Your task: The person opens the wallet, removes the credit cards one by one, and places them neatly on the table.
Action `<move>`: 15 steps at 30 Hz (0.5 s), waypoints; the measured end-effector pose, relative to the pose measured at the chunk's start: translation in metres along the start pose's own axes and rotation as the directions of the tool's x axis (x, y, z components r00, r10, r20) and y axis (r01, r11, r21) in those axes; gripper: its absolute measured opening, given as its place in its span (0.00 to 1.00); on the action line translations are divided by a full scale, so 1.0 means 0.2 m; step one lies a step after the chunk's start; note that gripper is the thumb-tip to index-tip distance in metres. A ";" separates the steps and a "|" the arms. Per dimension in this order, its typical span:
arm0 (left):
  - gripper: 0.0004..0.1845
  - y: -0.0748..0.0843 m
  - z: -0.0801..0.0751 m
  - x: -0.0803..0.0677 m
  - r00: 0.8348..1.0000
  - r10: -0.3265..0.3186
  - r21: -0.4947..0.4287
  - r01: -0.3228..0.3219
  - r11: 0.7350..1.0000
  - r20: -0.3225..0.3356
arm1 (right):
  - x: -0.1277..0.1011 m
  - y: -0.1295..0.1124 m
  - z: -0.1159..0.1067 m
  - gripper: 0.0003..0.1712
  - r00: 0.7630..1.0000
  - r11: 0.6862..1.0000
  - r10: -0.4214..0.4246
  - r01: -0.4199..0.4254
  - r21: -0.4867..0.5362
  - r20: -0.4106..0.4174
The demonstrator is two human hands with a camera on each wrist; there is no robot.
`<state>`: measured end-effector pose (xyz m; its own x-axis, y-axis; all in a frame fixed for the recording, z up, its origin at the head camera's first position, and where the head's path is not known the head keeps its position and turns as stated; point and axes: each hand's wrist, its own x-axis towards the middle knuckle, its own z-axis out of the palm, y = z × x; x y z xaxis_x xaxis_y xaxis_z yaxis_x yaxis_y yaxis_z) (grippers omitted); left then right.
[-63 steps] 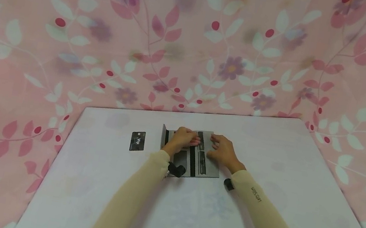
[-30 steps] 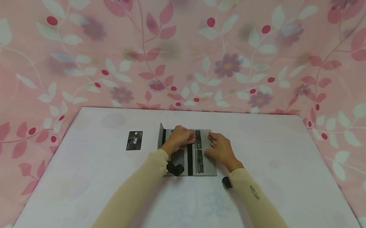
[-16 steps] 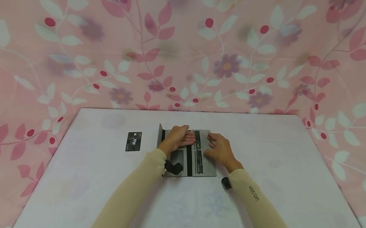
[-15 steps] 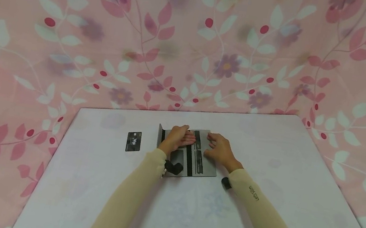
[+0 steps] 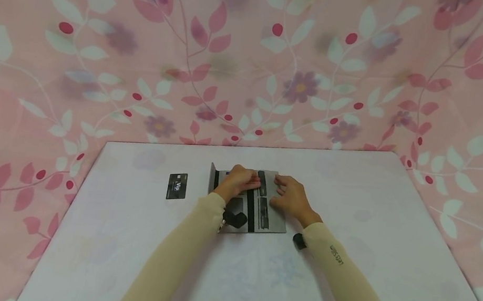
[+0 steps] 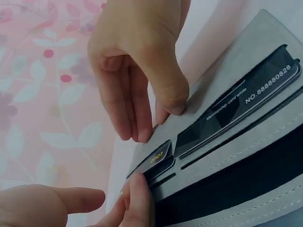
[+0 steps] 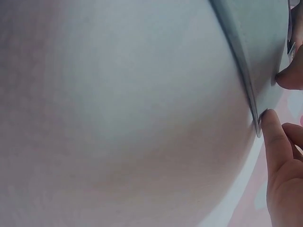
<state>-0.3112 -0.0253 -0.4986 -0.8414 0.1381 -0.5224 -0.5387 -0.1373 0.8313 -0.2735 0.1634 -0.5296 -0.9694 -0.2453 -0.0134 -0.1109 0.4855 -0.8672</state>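
Holder: open grey felt card holder (image 5: 266, 213) lies flat on the white table (image 5: 345, 274).
Left hand (image 5: 238, 181): fingertips pinch a dark card (image 6: 158, 158) in a slot.
Right hand (image 5: 289, 197): fingers steady the holder's edge.
Spare: black card (image 5: 177, 186) lies apart, left.

Table: my white tabletop (image 5: 345, 274) stood against the pink floral cloth (image 5: 257, 57).
Card holder: my open grey card holder (image 5: 275, 220) lay flat on the table.
Loose card: a black card (image 5: 177, 186) lay left of the holder, apart.
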 end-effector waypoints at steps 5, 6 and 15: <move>0.11 -0.03 0.02 0.02 0.996 0.081 0.143 -0.075 0.987 -0.035 | 0.00 0.00 -0.01 0.45 1.000 1.000 -0.010 0.010 0.002 -0.001; 0.11 -0.04 0.03 0.02 0.994 0.102 0.179 -0.094 0.979 -0.039 | 0.00 0.00 -0.01 0.45 1.000 1.000 -0.011 0.011 0.001 -0.002; 0.09 -0.06 0.06 0.02 0.963 0.252 0.356 -0.203 0.912 -0.098 | 0.01 0.00 -0.01 0.45 1.000 1.000 -0.008 0.008 0.021 0.006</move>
<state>-0.3076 -0.0110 -0.5078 -0.9501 0.0020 -0.3119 -0.3055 0.1962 0.9318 -0.2748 0.1640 -0.5279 -0.9672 -0.2539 -0.0095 -0.1137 0.4659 -0.8775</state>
